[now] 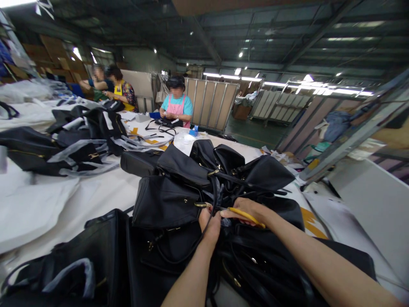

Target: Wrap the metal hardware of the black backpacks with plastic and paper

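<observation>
My right hand (pixel 246 209) is closed around scissors with yellow handles (pixel 247 216). Their blades point left, close to my left hand (pixel 210 224). The fingers of that left hand are wrapped round a thin black bag strap (pixel 213 198), beside a gold-coloured metal fitting (pixel 202 205). Around both hands lie several black handbags; one black handbag (pixel 166 200) sits just left of my left hand. Clear plastic wrap (pixel 226 222) shows between the hands. Exactly what the blade tips touch is too small to make out.
More black handbags with wrapped handles (pixel 28 147) lie at the left of the white table (pixel 96 192). Across it, a person in a pink apron (pixel 176 106) works near a blue box (pixel 193 131). Two other people sit farther left. A metal post (pixel 358 132) slants at right.
</observation>
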The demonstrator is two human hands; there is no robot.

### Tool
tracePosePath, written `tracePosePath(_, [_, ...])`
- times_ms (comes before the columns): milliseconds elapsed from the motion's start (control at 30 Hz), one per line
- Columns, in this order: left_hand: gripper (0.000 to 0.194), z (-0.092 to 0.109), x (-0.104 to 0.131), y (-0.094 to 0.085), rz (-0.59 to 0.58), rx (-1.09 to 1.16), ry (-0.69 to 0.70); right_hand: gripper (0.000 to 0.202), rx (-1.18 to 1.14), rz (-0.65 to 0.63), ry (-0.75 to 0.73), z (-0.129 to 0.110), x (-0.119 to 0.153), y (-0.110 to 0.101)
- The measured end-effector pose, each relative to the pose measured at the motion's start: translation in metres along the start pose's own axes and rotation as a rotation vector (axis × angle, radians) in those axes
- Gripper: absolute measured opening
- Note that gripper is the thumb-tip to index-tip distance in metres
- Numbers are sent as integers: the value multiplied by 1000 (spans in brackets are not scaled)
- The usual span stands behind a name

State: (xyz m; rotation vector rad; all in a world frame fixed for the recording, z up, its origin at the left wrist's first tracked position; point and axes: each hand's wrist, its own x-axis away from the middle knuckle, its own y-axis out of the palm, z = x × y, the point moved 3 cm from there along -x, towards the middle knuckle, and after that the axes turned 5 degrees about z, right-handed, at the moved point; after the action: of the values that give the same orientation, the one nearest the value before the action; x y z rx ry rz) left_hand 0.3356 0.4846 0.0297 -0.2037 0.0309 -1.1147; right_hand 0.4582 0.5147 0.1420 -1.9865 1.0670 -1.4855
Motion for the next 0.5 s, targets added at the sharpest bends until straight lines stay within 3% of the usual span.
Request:
tracePosePath(133, [15, -2, -3, -1, 9, 12, 28, 54, -87, 135, -145, 8, 25, 0])
tracePosePath(333, [17, 23, -3, -5, -78, 26, 149, 57, -312, 114, -232, 10, 95, -14])
tracePosePath(400, [20, 39, 2, -8, -104, 24, 219, 59, -476, 148, -236, 31, 128, -11])
tracePosePath(500, [23, 69, 11, -15, -131, 19, 327, 68, -589, 250, -125, 93, 173, 15])
